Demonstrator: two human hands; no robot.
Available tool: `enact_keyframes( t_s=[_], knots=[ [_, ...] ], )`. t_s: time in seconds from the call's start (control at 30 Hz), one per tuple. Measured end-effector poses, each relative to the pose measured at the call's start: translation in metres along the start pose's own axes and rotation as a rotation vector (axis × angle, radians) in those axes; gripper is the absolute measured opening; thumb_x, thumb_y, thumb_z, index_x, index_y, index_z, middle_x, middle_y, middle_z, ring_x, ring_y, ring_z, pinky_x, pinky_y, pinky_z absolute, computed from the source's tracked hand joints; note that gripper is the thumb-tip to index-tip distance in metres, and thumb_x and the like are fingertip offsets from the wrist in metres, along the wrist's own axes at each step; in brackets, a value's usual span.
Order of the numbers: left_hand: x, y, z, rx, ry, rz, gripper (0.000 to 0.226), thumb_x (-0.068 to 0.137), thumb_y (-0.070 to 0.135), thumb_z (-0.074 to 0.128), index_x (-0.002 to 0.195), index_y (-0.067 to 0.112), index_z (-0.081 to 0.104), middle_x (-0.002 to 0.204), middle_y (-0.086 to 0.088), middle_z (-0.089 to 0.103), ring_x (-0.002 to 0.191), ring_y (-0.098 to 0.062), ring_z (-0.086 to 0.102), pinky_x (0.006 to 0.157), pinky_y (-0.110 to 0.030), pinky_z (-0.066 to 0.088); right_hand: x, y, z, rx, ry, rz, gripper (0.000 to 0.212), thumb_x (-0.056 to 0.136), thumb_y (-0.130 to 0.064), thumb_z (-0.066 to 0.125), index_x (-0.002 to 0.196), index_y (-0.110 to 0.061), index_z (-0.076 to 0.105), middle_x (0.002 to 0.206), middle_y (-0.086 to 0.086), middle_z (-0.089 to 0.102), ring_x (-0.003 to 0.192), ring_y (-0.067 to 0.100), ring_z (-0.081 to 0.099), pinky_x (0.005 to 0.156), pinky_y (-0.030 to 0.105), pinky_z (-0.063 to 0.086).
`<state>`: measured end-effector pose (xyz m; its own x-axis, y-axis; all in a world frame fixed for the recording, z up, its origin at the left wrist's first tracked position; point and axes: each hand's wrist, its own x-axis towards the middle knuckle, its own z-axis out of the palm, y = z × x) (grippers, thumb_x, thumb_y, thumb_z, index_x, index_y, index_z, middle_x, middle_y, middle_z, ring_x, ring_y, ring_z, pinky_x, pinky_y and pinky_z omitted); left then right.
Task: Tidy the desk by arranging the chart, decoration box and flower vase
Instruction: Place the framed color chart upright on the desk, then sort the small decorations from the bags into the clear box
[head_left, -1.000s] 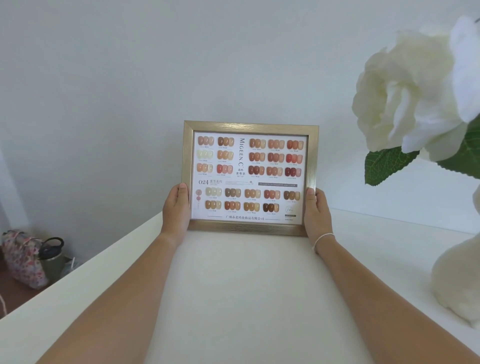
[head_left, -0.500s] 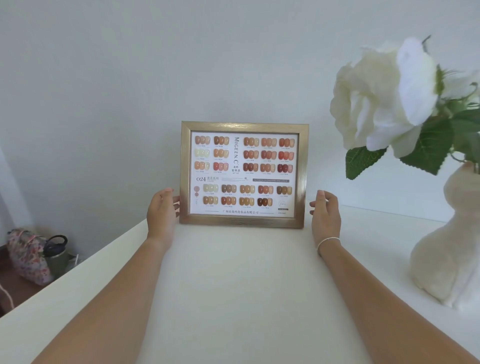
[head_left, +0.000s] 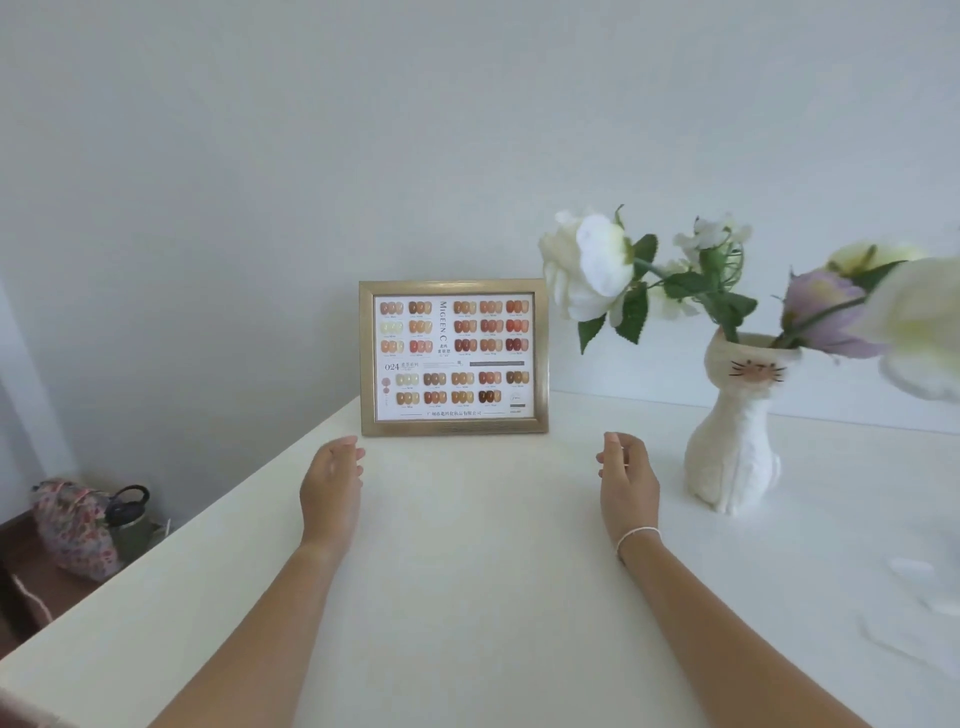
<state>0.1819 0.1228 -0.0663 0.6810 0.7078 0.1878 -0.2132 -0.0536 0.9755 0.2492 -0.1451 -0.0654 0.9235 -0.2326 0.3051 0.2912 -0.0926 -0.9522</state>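
Observation:
A nail-colour chart (head_left: 453, 357) in a gold frame stands upright at the back of the white desk (head_left: 467, 597), close to the wall. My left hand (head_left: 332, 480) hovers just in front of its lower left corner, fingers relaxed and holding nothing. My right hand (head_left: 626, 475), a thin white band on its wrist, is a little in front and to the right of the frame, also empty. A white cat-shaped flower vase (head_left: 732, 447) with white and purple flowers stands to the right of my right hand. No decoration box is in view.
The desk's left edge runs diagonally from the frame toward the lower left. Below it on the floor sit a floral bag (head_left: 72, 525) and a dark bottle (head_left: 127, 506). A blurred white flower (head_left: 924, 327) fills the right edge.
Both hands let go of the chart's frame and drew back toward me. The chart now stands on its own. The view has pulled back, so the vase shows whole.

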Motion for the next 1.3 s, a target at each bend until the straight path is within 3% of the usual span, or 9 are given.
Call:
enact_keyframes(
  t_s=[0.1,0.37,0.63,0.77,0.9,1.0,1.07,1.2,1.3],
  knots=[
    [-0.037,0.008,-0.003,0.054,-0.08,0.002,0.02,0.092,0.023,0.043,0.103,0.017,0.059,0.104,-0.004,0.062,0.09,-0.021,0.056,0.091,-0.039,0.045,-0.028,-0.009,-0.022,-0.008,-0.02,-0.004,0.015,0.093,-0.032,0.04,0.093,-0.022,0.052,0.085,0.001,0.057,0.085,0.02,0.054,0.064,0.024,0.038],
    [-0.124,0.029,0.006,0.171,-0.238,0.026,0.02,0.093,0.025,0.043,0.104,0.018,0.059,0.102,-0.002,0.062,0.111,-0.029,0.053,0.102,-0.046,0.041,-0.089,-0.031,-0.085,-0.044,-0.167,0.052,0.015,0.092,-0.037,0.043,0.094,-0.026,0.054,0.098,0.006,0.059,0.086,0.021,0.056,0.065,0.021,0.041],
    [-0.196,0.048,0.059,0.22,-0.495,0.07,0.013,0.091,0.026,0.047,0.091,0.03,0.059,0.112,-0.006,0.062,0.101,-0.025,0.057,0.081,-0.032,0.044,-0.104,-0.05,-0.176,-0.309,-0.329,-0.09,0.012,0.088,-0.035,0.05,0.077,-0.035,0.055,0.083,-0.008,0.056,0.063,0.007,0.049,0.055,0.011,0.04],
    [-0.221,0.054,0.099,0.27,-0.639,0.136,0.013,0.09,0.034,0.048,0.084,0.04,0.057,0.109,-0.003,0.063,0.095,-0.02,0.058,0.074,-0.028,0.045,-0.093,-0.06,-0.227,-0.461,-0.351,-0.169,0.008,0.087,-0.03,0.053,0.08,-0.032,0.057,0.09,-0.005,0.06,0.067,0.008,0.052,0.062,0.011,0.043],
    [-0.242,0.054,0.137,0.328,-0.752,0.207,0.011,0.089,0.033,0.05,0.091,0.034,0.06,0.104,-0.002,0.063,0.09,-0.018,0.058,0.073,-0.025,0.045,-0.078,-0.064,-0.272,-0.566,-0.316,-0.197,0.007,0.087,-0.03,0.052,0.084,-0.031,0.059,0.086,-0.006,0.06,0.068,0.009,0.052,0.067,0.019,0.043],
    [-0.256,0.054,0.161,0.375,-0.826,0.248,0.013,0.089,0.035,0.049,0.094,0.031,0.061,0.092,0.01,0.06,0.075,-0.006,0.056,0.056,-0.01,0.042,-0.066,-0.065,-0.296,-0.666,-0.312,-0.21,0.008,0.087,-0.028,0.052,0.089,-0.03,0.06,0.084,-0.01,0.057,0.071,0.01,0.052,0.068,0.02,0.04],
    [-0.263,0.054,0.175,0.409,-0.873,0.274,0.013,0.089,0.036,0.049,0.094,0.033,0.06,0.089,0.017,0.057,0.069,-0.002,0.055,0.051,-0.008,0.04,-0.057,-0.064,-0.307,-0.742,-0.327,-0.219,0.011,0.088,-0.026,0.051,0.095,-0.027,0.06,0.084,-0.012,0.055,0.075,0.014,0.053,0.073,0.023,0.04],
    [-0.268,0.052,0.2,0.482,-0.951,0.318,0.018,0.088,0.035,0.05,0.1,0.03,0.061,0.09,0.021,0.056,0.068,0.0,0.054,0.054,-0.007,0.04,-0.037,-0.067,-0.315,-0.902,-0.399,-0.221,0.021,0.091,-0.021,0.047,0.108,-0.024,0.059,0.1,-0.005,0.056,0.086,0.015,0.052,0.084,0.024,0.04],
    [-0.268,0.045,0.215,0.563,-1.016,0.364,0.023,0.088,0.034,0.051,0.107,0.028,0.062,0.098,0.015,0.058,0.081,-0.009,0.055,0.07,-0.017,0.042,-0.024,-0.067,-0.31,-0.993,-0.459,-0.203,0.028,0.092,-0.015,0.045,0.117,-0.021,0.056,0.113,0.002,0.056,0.097,0.019,0.055,0.092,0.027,0.039]
  ],
)
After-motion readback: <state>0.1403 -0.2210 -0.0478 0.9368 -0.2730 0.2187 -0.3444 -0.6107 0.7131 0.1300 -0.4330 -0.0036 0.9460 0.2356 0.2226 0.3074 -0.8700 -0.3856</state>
